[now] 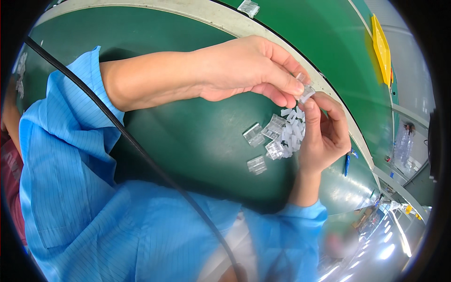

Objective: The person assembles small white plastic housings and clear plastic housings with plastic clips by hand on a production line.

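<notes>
Left hand (249, 68) reaching across from the left, fingers curled, thumb and forefinger pinched on a small clear plastic clip (305, 89). Right hand (324, 136) raised from below, fingers bent inward, thumb and forefinger tips closed on the same clip from its lower side. Clip held between both hands, lifted just above the pile of clear plastic pieces (291, 129).

Pile lying on the green table (197, 136), partly hidden behind the right hand's fingers. Left of the pile, three separate clear pieces: one (253, 134) just beside it, one (275, 149) touching its lower edge, one (257, 164) a little further down and left, apart from the rest. Right of the pile, beyond the right wrist, a blue pen-like object (346, 164) near the table's pale rim (221, 16). Far above the pile, past that rim, another clear piece (248, 7) on a second green surface. Well right of the pile, a yellow flat shape (381, 47) at the second surface's far edge.

Blue striped sleeves (70, 164) on both forearms, left one pushed back toward the elbow. Black cable (141, 150) running diagonally across the sleeve, left of the pile, down toward the chest.
</notes>
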The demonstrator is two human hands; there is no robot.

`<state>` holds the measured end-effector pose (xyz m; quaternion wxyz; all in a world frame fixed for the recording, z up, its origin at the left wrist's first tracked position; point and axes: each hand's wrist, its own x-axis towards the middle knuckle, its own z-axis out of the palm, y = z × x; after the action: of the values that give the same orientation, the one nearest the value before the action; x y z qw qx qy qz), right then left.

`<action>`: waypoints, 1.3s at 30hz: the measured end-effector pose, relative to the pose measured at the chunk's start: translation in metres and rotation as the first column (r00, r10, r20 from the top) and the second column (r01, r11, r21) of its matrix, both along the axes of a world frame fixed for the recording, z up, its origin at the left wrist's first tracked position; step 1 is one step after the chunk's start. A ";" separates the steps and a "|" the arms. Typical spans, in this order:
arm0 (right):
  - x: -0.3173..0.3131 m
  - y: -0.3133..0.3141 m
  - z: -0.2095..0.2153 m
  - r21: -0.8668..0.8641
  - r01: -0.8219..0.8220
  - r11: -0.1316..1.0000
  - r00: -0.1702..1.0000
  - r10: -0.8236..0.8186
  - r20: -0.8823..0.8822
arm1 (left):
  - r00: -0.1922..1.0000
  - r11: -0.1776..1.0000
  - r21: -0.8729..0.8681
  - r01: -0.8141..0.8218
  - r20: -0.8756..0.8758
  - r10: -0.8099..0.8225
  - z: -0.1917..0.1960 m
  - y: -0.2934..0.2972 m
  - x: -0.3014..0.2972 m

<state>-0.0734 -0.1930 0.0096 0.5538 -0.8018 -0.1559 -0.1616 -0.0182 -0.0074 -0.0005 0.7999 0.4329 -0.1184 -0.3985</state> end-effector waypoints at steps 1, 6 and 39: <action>0.000 0.001 -0.001 -0.063 0.029 0.998 0.999 -0.027 0.040 | 0.999 1.000 -0.005 0.000 -0.035 0.000 0.000 0.000 0.000; 0.004 0.009 -0.001 -0.059 0.038 0.998 0.997 -0.034 0.062 | 0.999 0.999 0.024 -0.032 -0.028 0.032 0.001 0.002 0.001; 0.004 -0.015 0.023 -0.657 -0.178 0.733 0.969 0.014 -0.247 | 0.162 0.807 0.338 -0.485 0.941 -0.297 -0.002 -0.010 -0.022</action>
<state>-0.0695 -0.2078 0.0326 0.2476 -0.9513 -0.1816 0.0267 -0.0405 -0.0176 -0.0028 0.3785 0.8100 -0.4476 0.0181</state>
